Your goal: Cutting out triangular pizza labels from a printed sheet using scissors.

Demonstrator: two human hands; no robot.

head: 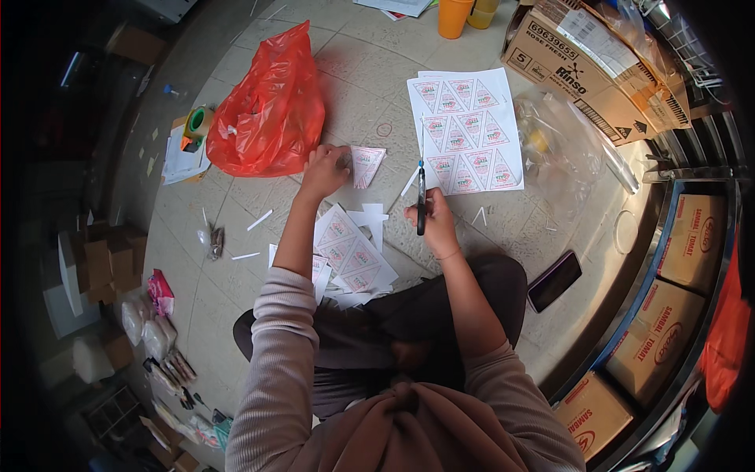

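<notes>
My right hand (435, 223) grips a pair of scissors (421, 194) with dark handles, the blades pointing away from me along the left edge of a white sheet printed with triangles (466, 135). My left hand (326, 168) is beside a small stack of cut triangular printed papers (367, 165); whether its fingers hold anything cannot be told. A red plastic bag (271, 112) lies just beyond that hand. Nearer to me, another printed sheet (351, 251) rests among white paper offcuts (373, 224), partly hidden by my left forearm.
A cardboard box (578, 71) and clear plastic bag (560, 141) are at the upper right, with an orange cup (454, 17) at the top. A phone (554, 281) lies right of my knee. Tape rolls (196, 123) stand left of the red bag. Boxes (660, 336) line the right side.
</notes>
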